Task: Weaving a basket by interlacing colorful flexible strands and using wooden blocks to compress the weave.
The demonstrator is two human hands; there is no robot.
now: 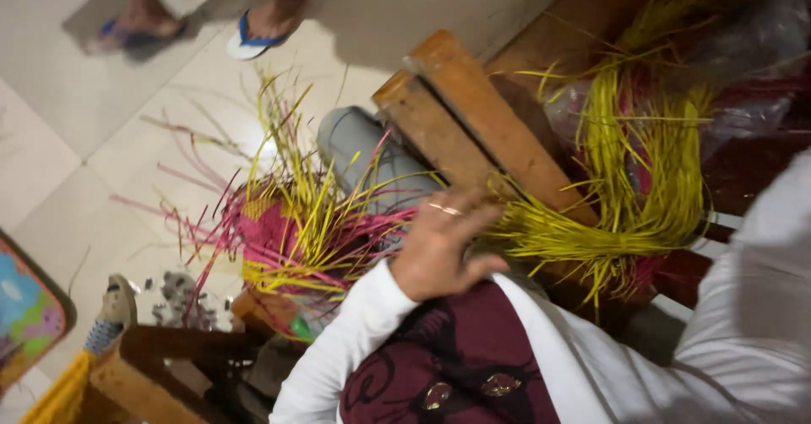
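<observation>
Yellow strips (642,187), looped in a bundle beside the slanted wooden plank (486,124), lie just right of the one visible hand (439,247), whose curled fingers touch their ends; whether it grips them is unclear.

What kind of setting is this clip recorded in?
Probably a home or small workshop where weaving is done by hand on the floor: a tiled floor, a half-woven pink and yellow basket, a bundle of yellow strips and a wooden bench.
</observation>
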